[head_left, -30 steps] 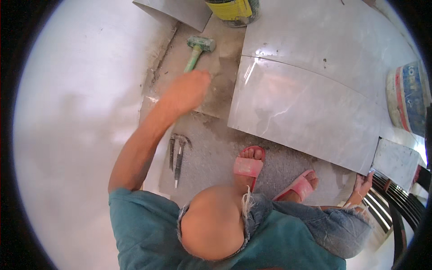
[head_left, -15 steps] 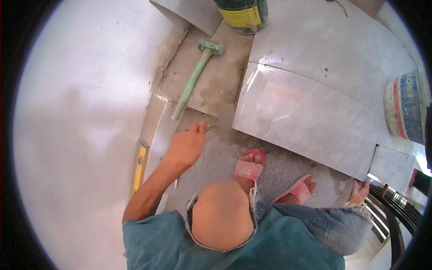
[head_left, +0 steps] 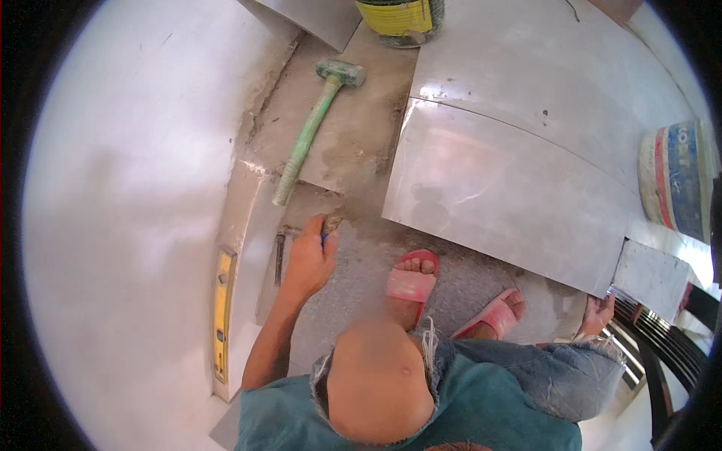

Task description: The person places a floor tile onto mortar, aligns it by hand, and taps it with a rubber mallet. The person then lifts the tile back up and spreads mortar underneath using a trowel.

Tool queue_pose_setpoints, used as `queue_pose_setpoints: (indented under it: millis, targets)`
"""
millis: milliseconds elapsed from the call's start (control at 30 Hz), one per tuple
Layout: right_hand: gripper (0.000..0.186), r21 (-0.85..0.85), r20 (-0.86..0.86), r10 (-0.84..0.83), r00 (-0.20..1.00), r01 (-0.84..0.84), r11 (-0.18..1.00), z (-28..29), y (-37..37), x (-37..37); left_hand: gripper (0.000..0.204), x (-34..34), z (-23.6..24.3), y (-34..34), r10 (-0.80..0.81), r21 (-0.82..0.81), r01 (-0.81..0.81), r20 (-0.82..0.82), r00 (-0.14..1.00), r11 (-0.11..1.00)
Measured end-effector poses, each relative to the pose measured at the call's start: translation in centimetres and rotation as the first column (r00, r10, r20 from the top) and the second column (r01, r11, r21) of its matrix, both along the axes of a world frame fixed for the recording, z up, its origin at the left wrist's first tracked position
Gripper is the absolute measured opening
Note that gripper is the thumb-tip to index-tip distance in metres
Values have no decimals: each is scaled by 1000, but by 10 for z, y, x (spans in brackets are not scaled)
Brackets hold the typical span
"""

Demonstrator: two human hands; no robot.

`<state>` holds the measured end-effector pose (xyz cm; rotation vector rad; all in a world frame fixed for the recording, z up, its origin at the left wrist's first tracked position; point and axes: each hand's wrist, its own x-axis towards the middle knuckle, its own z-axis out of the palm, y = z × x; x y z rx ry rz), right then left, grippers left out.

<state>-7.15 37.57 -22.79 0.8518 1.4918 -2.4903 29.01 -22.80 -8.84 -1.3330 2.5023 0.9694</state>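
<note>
My left hand (head_left: 310,259) is closed around a small tool with a blue part (head_left: 325,237); a brownish end shows beyond the fingers, over the rough floor, its exact kind unclear. Just left of that hand lies a slim dark tool (head_left: 280,257). Farther off, a mallet (head_left: 307,135) with a green handle and a grey-green head rests on the dusty floor. At the far right, my right hand (head_left: 596,314) is at the near right corner of a large glossy grey tile (head_left: 504,195). Its fingers look stretched up against the tile's edge, partly hidden.
A yellow spirit level (head_left: 223,316) leans along the white wall at left. A dark bucket with a yellow label (head_left: 402,19) stands at the back, a white and blue bucket (head_left: 673,177) at right. Near the dark railing (head_left: 662,338) is a pale block (head_left: 650,278).
My left hand has drawn back toward me, and the blue part in it and the dark tool beside it now show. The view has shifted slightly. My right hand stays at the tile corner.
</note>
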Motion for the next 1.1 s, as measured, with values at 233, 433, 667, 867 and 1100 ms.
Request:
queue_pose_setpoints:
  millis: [233, 433, 667, 867, 1100]
  targets:
    - [35, -9, -44, 53, 998, -54, 999, -1, -2, -10, 34, -17, -9, 5, -37, -107, 22, -139, 990, 994]
    - [35, -28, -58, 91, 994, -93, 995, -9, 1, -11, 31, -19, -19, -4, -141, -206, 106, -165, 976, 973]
    - [34, 106, -122, 145, 982, -133, 985, -1, -17, 7, 30, -37, 5, -42, -249, -318, 230, -19, 968, 920]
    - [42, -66, -54, 64, 996, -67, 996, -9, 3, -5, 27, -33, 5, -35, -246, -435, 181, -98, 964, 882]
    - [43, -136, -10, 5, 1000, -6, 991, -5, -6, 0, 37, -34, -1, -40, -277, -554, 243, 23, 961, 797]
